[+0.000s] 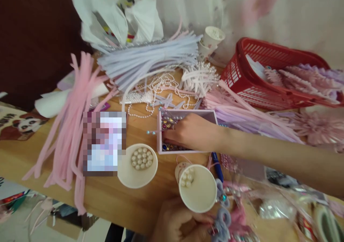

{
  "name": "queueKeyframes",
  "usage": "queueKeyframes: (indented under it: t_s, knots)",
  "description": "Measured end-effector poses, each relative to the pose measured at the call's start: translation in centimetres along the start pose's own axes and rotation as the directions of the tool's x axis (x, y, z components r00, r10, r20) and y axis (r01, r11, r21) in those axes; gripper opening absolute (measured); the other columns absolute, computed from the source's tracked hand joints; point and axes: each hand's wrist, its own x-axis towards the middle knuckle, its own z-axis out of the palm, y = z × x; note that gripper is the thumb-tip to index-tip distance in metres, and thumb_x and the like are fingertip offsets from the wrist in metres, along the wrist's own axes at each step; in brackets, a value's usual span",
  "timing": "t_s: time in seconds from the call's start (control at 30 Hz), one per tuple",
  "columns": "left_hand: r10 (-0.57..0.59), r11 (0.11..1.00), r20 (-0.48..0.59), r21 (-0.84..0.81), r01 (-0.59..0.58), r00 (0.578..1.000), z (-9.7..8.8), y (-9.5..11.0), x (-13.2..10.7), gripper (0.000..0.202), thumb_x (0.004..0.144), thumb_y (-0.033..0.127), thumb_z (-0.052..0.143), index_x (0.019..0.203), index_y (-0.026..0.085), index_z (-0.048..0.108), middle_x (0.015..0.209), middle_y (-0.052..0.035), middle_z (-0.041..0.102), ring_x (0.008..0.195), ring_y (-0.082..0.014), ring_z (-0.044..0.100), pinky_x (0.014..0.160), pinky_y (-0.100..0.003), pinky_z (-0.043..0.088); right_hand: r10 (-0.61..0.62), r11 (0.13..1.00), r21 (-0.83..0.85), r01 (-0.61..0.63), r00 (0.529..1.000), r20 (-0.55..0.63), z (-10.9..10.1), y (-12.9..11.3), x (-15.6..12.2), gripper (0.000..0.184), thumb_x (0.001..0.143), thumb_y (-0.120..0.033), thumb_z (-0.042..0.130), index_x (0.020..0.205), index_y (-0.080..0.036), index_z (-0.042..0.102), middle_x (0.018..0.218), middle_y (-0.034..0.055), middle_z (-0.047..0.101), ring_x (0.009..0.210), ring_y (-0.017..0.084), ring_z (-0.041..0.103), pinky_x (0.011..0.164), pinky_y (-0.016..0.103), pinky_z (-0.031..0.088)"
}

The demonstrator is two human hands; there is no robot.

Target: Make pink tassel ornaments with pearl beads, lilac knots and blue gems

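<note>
My right hand [197, 131] reaches into a white open box [185, 150] of colored gems. Its fingers are bent and pressed together among the gems [168, 124]; what they pinch is hidden. A thin strand with small blue beads [151, 132] sticks out over the box's left side. At the bottom edge my left hand [177, 222] is closed on a grey-lilac fuzzy pipe-cleaner ornament [222, 222] made of loops. Just above that hand, a tilted paper cup [200, 195] contains a few pearl beads. Left of it stands another paper cup [126, 175] with several pearl beads.
Pink pipe cleaners [64, 127] lie on the left beside a blurred-out screen [104, 141]. Pale blue pipe cleaners [156, 56] and a bead string [139, 116] are behind the box. A red basket [242, 88] stands back right. A blue pen [217, 167] lies near the box.
</note>
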Motion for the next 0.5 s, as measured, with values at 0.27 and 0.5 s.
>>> queueKeyframes:
  t_s: [0.27, 0.5]
  knots:
    - [0.064, 0.995, -0.106, 0.085, -0.055, 0.992, 0.13, 0.7, -0.11, 0.015, 0.081, 0.013, 0.07, 0.082, 0.024, 0.08, 0.073, 0.0001, 0.08, 0.066, -0.0143, 0.074, 0.072, -0.019, 0.058, 0.054, 0.998, -0.045, -0.051, 0.996, 0.072, -0.76, -0.63, 0.16, 0.026, 0.102, -0.021, 0.048, 0.097, -0.011, 0.072, 0.078, 0.0081, 0.073, 0.058, 0.015, 0.051, 0.054, 0.031, 0.019]
    - [0.071, 0.996, -0.117, 0.069, -0.063, 0.991, 0.32, 0.85, -0.34, 0.017, 0.084, 0.013, 0.066, 0.084, 0.023, 0.08, 0.076, 0.0003, 0.08, 0.068, -0.012, 0.072, 0.068, -0.015, 0.055, 0.118, 0.993, 0.005, -0.118, 0.993, 0.01, -0.91, -0.65, -0.13, 0.028, 0.102, -0.023, 0.049, 0.096, -0.013, 0.074, 0.078, 0.0084, 0.072, 0.058, 0.014, 0.05, 0.054, 0.03, 0.019]
